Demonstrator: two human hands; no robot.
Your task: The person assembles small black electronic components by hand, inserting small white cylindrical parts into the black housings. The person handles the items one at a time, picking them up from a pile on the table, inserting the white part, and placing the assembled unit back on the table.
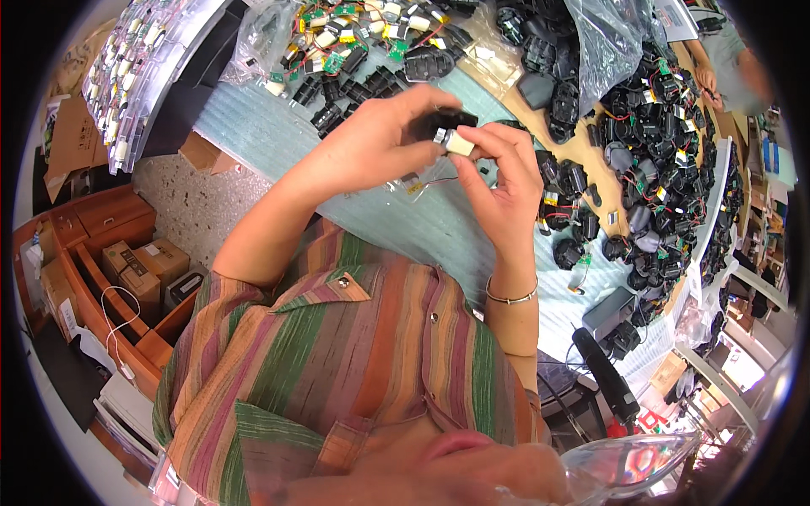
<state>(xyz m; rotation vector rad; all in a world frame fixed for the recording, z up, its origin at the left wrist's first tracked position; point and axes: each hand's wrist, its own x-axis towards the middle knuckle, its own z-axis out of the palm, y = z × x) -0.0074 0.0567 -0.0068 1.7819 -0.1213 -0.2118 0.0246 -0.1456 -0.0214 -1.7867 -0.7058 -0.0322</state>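
Above the table, my left hand (367, 139) is closed around a dark plastic housing (447, 122), which the fingers partly cover. From the right, my right hand (510, 190) pinches a small cream-coloured block (460, 144) with a silvery end, held against the housing. A thin dark red wire (440, 180) trails below the block, between the two hands. Under my hands lies the pale green-blue mat (371, 221). Just beyond them are several black plastic housings (333, 101) and a heap of green circuit boards (334, 62) with wired cream and yellow parts.
A large pile of black housings with boards (654, 177) covers the table's right side. Clear plastic bags (612, 42) lie at the back. Trays of small parts (126, 80) stand at far left. A black cylindrical device (603, 371) is at near right. Another person's hand (707, 84) shows at far right.
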